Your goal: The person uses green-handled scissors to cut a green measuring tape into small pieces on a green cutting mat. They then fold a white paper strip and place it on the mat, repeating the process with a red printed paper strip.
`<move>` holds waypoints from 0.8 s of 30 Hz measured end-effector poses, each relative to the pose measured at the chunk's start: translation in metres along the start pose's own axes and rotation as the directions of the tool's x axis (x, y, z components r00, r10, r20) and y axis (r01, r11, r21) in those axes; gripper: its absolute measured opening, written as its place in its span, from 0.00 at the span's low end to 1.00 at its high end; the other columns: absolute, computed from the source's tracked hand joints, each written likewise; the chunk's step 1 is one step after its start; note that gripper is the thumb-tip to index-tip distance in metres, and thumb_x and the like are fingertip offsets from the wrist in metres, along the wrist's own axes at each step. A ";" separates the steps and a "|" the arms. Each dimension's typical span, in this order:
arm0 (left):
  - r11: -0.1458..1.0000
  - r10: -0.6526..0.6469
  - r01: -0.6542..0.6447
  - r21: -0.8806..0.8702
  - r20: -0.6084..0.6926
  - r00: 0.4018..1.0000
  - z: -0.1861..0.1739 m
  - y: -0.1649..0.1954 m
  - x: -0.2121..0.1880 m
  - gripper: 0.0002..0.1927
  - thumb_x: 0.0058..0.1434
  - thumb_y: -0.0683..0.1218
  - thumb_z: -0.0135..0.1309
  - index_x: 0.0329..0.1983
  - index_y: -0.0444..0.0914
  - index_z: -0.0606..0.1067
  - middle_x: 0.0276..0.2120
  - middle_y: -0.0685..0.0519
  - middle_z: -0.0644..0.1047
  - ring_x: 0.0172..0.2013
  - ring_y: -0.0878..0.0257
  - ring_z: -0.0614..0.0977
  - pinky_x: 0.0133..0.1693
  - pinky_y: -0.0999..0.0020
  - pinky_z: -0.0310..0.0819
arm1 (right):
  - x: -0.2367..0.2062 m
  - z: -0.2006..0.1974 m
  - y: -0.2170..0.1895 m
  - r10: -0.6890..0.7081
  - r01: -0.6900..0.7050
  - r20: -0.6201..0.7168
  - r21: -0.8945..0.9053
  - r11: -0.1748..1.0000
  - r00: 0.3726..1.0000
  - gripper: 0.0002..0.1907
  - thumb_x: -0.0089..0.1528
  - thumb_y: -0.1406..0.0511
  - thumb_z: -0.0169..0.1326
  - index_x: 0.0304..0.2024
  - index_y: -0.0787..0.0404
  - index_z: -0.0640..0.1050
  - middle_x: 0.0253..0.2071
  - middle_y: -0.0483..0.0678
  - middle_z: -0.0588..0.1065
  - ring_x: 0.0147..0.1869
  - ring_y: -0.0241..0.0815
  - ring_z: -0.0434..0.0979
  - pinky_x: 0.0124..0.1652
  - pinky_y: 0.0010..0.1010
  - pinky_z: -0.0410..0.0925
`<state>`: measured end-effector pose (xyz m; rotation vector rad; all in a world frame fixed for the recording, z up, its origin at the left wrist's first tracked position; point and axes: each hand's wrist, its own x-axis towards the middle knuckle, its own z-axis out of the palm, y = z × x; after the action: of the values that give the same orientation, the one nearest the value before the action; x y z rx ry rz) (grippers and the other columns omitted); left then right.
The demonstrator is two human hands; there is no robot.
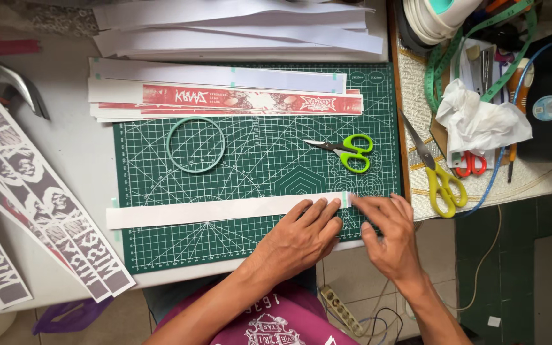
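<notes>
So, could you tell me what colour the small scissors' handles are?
Bright lime green, clearest in the head view.

Even, soft daylight covers the green cutting mat (257, 166), sharp throughout. Shadows are faint, just below the hands. White paper stacks (237, 25) above the mat look slightly overexposed; the floor right of it is dimmer.
</notes>
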<state>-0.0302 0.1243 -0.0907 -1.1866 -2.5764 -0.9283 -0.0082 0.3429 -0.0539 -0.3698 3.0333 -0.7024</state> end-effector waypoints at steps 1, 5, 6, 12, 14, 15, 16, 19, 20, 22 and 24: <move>1.000 0.002 -0.002 -0.004 -0.005 1.000 0.000 0.000 0.000 0.13 0.67 0.49 0.53 0.46 0.35 0.71 0.60 0.40 0.75 0.60 0.50 0.77 0.61 0.55 0.69 | 0.002 0.000 -0.001 -0.006 0.005 -0.009 -0.016 1.000 1.000 0.23 0.58 0.68 0.54 0.56 0.55 0.80 0.50 0.46 0.76 0.56 0.47 0.75 0.69 0.53 0.56; 1.000 0.004 -0.004 -0.010 -0.018 1.000 0.000 0.000 -0.001 0.15 0.66 0.48 0.54 0.48 0.33 0.71 0.58 0.40 0.75 0.59 0.50 0.76 0.61 0.56 0.69 | 0.002 0.007 -0.012 -0.101 0.093 -0.036 -0.188 0.978 0.994 0.25 0.56 0.67 0.54 0.57 0.57 0.79 0.47 0.48 0.75 0.52 0.48 0.74 0.66 0.55 0.56; 1.000 0.003 -0.003 -0.007 -0.021 1.000 -0.001 0.000 -0.002 0.16 0.65 0.48 0.55 0.49 0.33 0.71 0.58 0.41 0.75 0.59 0.50 0.76 0.61 0.56 0.69 | 0.002 0.007 -0.013 -0.082 0.076 -0.029 -0.169 0.983 0.996 0.26 0.56 0.67 0.54 0.58 0.57 0.79 0.48 0.49 0.74 0.53 0.49 0.74 0.66 0.54 0.56; 1.000 0.000 0.000 -0.011 -0.037 0.999 -0.006 0.002 0.001 0.16 0.62 0.48 0.56 0.47 0.35 0.70 0.56 0.42 0.75 0.58 0.51 0.76 0.59 0.58 0.69 | 0.004 0.008 -0.017 -0.056 0.050 -0.040 -0.143 0.988 0.998 0.28 0.55 0.67 0.54 0.59 0.57 0.77 0.49 0.51 0.73 0.56 0.53 0.71 0.64 0.49 0.58; 0.999 -0.019 0.017 -0.034 -0.035 0.999 -0.010 0.004 0.001 0.17 0.62 0.49 0.57 0.47 0.34 0.70 0.54 0.43 0.75 0.58 0.51 0.76 0.59 0.57 0.69 | 0.003 0.011 -0.019 -0.088 0.071 -0.076 -0.210 0.975 0.993 0.27 0.55 0.67 0.54 0.59 0.56 0.77 0.49 0.51 0.73 0.56 0.52 0.72 0.65 0.50 0.57; 0.999 -0.024 0.022 -0.047 -0.037 0.999 -0.011 0.005 0.002 0.18 0.62 0.50 0.58 0.47 0.34 0.70 0.54 0.43 0.74 0.57 0.51 0.76 0.59 0.57 0.69 | 0.003 0.010 -0.019 -0.055 0.044 -0.068 -0.153 0.987 0.996 0.27 0.56 0.68 0.53 0.59 0.56 0.77 0.50 0.51 0.74 0.57 0.52 0.72 0.64 0.49 0.58; 0.995 -0.044 0.043 -0.091 -0.006 0.999 -0.013 0.007 0.002 0.18 0.62 0.51 0.58 0.47 0.34 0.70 0.52 0.43 0.74 0.56 0.50 0.76 0.59 0.56 0.69 | 0.003 0.008 -0.019 -0.021 0.015 -0.058 -0.101 0.995 0.998 0.26 0.57 0.68 0.53 0.59 0.56 0.77 0.51 0.51 0.74 0.57 0.52 0.72 0.63 0.47 0.58; 0.973 -0.091 0.097 -0.211 0.039 0.995 -0.018 0.008 0.006 0.19 0.64 0.52 0.59 0.48 0.33 0.69 0.52 0.42 0.74 0.54 0.49 0.77 0.57 0.55 0.70 | 0.005 0.002 -0.017 0.033 -0.033 -0.039 -0.004 0.999 0.999 0.29 0.58 0.69 0.51 0.64 0.60 0.73 0.51 0.50 0.75 0.55 0.51 0.73 0.62 0.46 0.58; 0.962 -0.103 0.108 -0.251 0.034 0.994 -0.020 0.007 0.007 0.21 0.65 0.52 0.58 0.49 0.33 0.69 0.54 0.41 0.74 0.53 0.49 0.77 0.57 0.56 0.70 | 0.003 0.001 -0.019 0.049 -0.048 -0.029 0.022 0.999 0.998 0.31 0.58 0.68 0.51 0.66 0.63 0.71 0.50 0.50 0.76 0.54 0.50 0.73 0.62 0.46 0.58; 0.955 -0.110 0.102 -0.279 -0.012 0.994 -0.025 0.006 0.002 0.21 0.66 0.53 0.58 0.50 0.33 0.70 0.57 0.41 0.75 0.55 0.48 0.77 0.58 0.55 0.70 | 0.002 0.000 -0.026 0.036 -0.036 -0.041 -0.019 0.999 0.999 0.28 0.61 0.68 0.50 0.65 0.62 0.72 0.51 0.50 0.76 0.55 0.50 0.73 0.62 0.46 0.59; 0.967 -0.095 0.068 -0.245 -0.098 0.991 -0.031 0.003 -0.006 0.19 0.66 0.55 0.57 0.48 0.36 0.70 0.57 0.42 0.75 0.60 0.47 0.77 0.62 0.53 0.70 | 0.005 -0.001 -0.032 0.057 -0.061 -0.067 -0.073 0.995 0.996 0.24 0.64 0.68 0.51 0.64 0.62 0.74 0.50 0.49 0.77 0.55 0.50 0.73 0.62 0.45 0.59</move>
<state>-0.0272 0.1034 -0.0668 -1.0566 -2.4963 -1.3186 -0.0054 0.3142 -0.0383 -0.2622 3.1235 -0.6111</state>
